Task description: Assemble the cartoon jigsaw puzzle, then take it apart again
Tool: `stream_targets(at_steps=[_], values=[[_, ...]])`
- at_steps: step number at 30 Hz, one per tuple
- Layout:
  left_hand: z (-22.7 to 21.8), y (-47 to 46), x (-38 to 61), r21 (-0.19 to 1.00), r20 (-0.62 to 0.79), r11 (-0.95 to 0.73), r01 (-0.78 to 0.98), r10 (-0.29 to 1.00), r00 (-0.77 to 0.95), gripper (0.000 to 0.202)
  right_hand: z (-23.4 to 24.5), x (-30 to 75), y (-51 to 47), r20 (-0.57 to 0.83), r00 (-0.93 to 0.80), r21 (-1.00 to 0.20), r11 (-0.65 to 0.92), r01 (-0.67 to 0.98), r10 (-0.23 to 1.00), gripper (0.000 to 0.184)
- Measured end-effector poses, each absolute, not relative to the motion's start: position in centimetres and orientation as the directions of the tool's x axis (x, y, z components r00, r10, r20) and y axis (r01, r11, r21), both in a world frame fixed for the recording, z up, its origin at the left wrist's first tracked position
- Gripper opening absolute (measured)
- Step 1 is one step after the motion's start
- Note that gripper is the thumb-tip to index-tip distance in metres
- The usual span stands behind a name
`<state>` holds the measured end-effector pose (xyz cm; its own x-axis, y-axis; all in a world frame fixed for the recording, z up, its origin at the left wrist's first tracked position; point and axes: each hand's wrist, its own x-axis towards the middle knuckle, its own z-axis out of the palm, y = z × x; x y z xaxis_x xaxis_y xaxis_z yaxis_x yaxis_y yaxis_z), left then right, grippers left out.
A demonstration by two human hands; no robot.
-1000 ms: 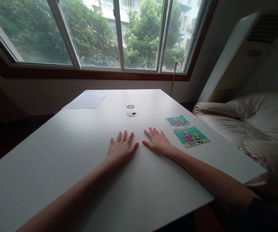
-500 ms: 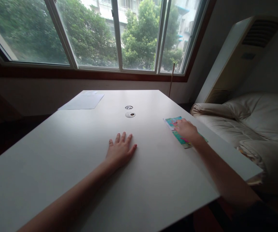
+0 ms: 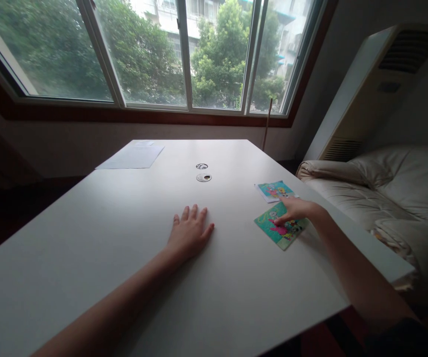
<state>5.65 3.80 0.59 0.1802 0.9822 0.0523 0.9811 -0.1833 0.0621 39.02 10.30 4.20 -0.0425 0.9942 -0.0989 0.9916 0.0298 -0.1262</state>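
Observation:
On the right of the white table (image 3: 232, 277), my right hand (image 3: 298, 209) is at a square green picture card (image 3: 284, 238) printed with pink and yellow cartoon figures. The thumb presses on the card's face while the fingers reach to its far edge; their undersides are hidden. Just beyond lies a second picture card (image 3: 273, 188), blue-green with a white border, partly covered by the fingers. My left hand (image 3: 190, 232) rests flat on the tabletop with its fingers spread, apart from both cards and holding nothing.
White paper sheets (image 3: 132, 156) lie at the table's far left. Two round cable-hole fittings (image 3: 203, 178) are set in the tabletop's middle. To the right stand a cream leather sofa (image 3: 344, 183) and a tall air conditioner (image 3: 362, 84). Windows (image 3: 217, 54) line the far wall.
The green picture card has come nearer to me with my right hand, separating from the other card and showing more of its face. My left hand stays flat in place; the view shifts slightly.

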Motion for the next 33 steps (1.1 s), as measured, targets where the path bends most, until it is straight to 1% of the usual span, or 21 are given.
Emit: stream_targets(at_steps=[2,4,6,9,12,15,17,21,23,26,28,31,33], values=[[0.6,3.9,5.6,0.070,0.048,-0.185,0.980,0.982,0.182,0.058,3.9,36.7,9.7,-0.177,-0.183,-0.132,0.161,0.978,0.967,0.106],[0.7,4.1,5.5,0.082,0.042,-0.192,0.978,0.981,0.189,0.058,3.6,34.3,9.1,-0.142,-0.264,-0.166,0.240,0.956,0.954,0.113],[1.0,4.3,5.3,0.099,0.039,-0.201,0.975,0.979,0.198,0.057,3.2,32.0,8.5,-0.097,-0.340,-0.233,0.311,0.921,0.935,0.112],[1.4,4.5,5.0,0.132,0.039,-0.223,0.966,0.975,0.220,0.051,2.4,29.0,7.5,-0.048,-0.400,-0.323,0.365,0.873,0.915,0.108],[1.7,4.6,5.1,0.180,0.044,-0.282,0.942,0.959,0.279,0.045,1.8,26.9,6.6,0.000,-0.461,-0.400,0.423,0.813,0.887,0.108],[1.6,4.5,5.5,0.232,0.058,-0.349,0.908,0.937,0.345,0.044,1.3,25.9,6.1,0.082,-0.493,-0.476,0.469,0.744,0.866,0.107],[1.4,4.4,5.7,0.261,0.066,-0.379,0.888,0.925,0.375,0.045,1.0,25.7,6.1,0.142,-0.508,-0.536,0.498,0.682,0.849,0.097],[1.3,4.4,5.7,0.320,0.062,-0.418,0.850,0.905,0.422,0.044,1.0,26.0,6.4,0.229,-0.490,-0.643,0.509,0.572,0.841,0.053],[1.4,4.5,5.5,0.354,0.051,-0.429,0.831,0.896,0.441,0.044,1.1,26.0,6.5,0.229,-0.456,-0.680,0.477,0.558,0.860,0.042],[1.8,4.7,4.9,0.418,0.036,-0.448,0.790,0.878,0.478,0.045,1.4,26.0,6.3,0.199,-0.449,-0.717,0.442,0.539,0.871,0.028],[2.1,4.8,4.5,0.471,0.038,-0.458,0.754,0.865,0.501,0.045,1.5,25.9,6.1,0.187,-0.466,-0.754,0.430,0.496,0.865,0.021],[2.5,5.0,4.2,0.564,0.076,-0.459,0.687,0.857,0.510,0.046,1.4,25.8,6.0,0.195,-0.457,-0.815,0.403,0.417,0.868,0.019],[2.6,5.0,4.5,0.634,0.123,-0.448,0.630,0.863,0.490,0.043,1.3,25.8,6.0,0.196,-0.432,-0.863,0.364,0.351,0.880,0.023]])
